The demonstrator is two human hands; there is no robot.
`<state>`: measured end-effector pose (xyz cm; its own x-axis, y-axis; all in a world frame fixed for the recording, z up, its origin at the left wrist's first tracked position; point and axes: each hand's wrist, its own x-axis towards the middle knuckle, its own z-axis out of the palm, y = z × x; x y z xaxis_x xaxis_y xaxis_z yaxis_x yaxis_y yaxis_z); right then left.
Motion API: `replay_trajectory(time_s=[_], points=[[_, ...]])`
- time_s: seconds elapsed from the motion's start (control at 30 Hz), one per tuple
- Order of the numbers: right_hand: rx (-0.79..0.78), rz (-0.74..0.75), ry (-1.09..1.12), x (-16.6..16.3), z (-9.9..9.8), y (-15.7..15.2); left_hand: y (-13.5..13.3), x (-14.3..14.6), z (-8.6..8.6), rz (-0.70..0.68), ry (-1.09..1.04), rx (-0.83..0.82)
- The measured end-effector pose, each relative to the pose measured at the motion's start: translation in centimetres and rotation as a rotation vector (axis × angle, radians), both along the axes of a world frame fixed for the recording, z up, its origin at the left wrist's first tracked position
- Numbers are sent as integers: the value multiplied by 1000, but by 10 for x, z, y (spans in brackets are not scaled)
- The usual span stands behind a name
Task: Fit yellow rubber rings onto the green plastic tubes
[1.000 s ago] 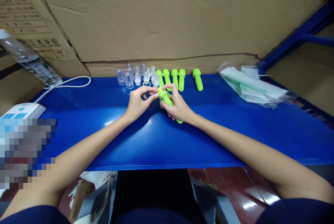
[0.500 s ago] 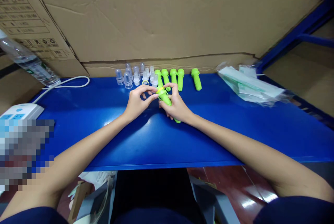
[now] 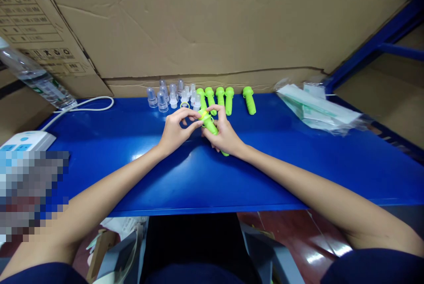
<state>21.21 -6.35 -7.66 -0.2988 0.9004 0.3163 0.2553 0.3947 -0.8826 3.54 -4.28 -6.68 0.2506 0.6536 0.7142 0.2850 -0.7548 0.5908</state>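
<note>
Above the middle of the table, my right hand [image 3: 225, 133] is wrapped round a green plastic handle [image 3: 209, 125] with small side loops. The handle is tilted, and its lower end shows below my palm. My left hand [image 3: 177, 127] pinches a yellow ring [image 3: 202, 115] at the handle's upper end between thumb and fingers. My right index finger touches that ring from the other side. Just beyond my hands stand several more green handles [image 3: 229, 100], several clear caps [image 3: 162, 101] and small white-based nipple-shaped pieces [image 3: 174, 100]. Another yellow ring [image 3: 184, 105] lies by these pieces.
The blue table [image 3: 185, 187] backs onto a cardboard wall [image 3: 198, 28]. On the left are a water bottle [image 3: 43, 83], a white power strip [image 3: 31, 140] with its cord, and a pixelated object [image 3: 33, 187]. Plastic-wrapped packets [image 3: 318, 105] lie at right.
My left hand has shifted slightly right, its fingers a little further over the yellow ring. My right hand and the handle stay almost in place.
</note>
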Motion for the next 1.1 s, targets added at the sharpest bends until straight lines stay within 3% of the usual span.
replay_trajectory(time_s=[0.6,1.1], points=[[34,2,21,-1,2,3,-4,2,2,34,10,64],[75,3,3,0,2,0,-3,1,3,-41,6,69]])
